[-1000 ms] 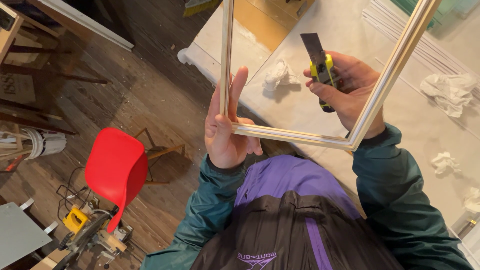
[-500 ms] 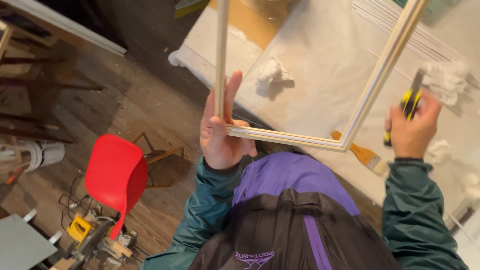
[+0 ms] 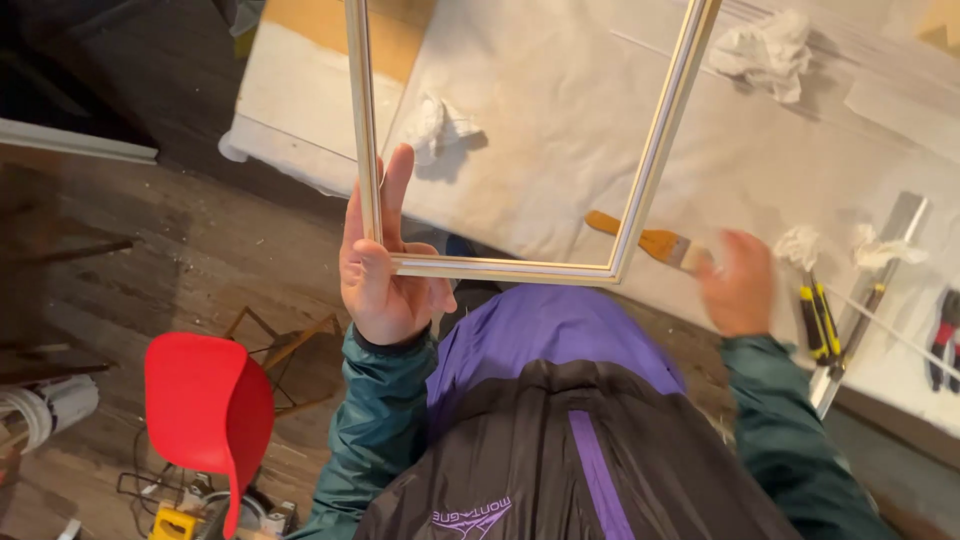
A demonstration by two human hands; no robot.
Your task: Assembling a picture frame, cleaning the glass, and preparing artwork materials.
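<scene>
Left hand (image 3: 385, 275) clamps the near-left corner of a pale wooden frame (image 3: 640, 190), raised above the paper-covered tabletop (image 3: 560, 120). Right hand (image 3: 738, 285), blurred, its grip unreadable, hovers over a paintbrush (image 3: 645, 238). Advice: steady the frame before grasping the brush handle.

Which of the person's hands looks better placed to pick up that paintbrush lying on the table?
The right hand, most likely. It is blurred, seems to hold nothing, and hovers right beside the paintbrush on the paper-covered table. The left hand is busy gripping a corner of the pale frame, so it is not free.
</scene>
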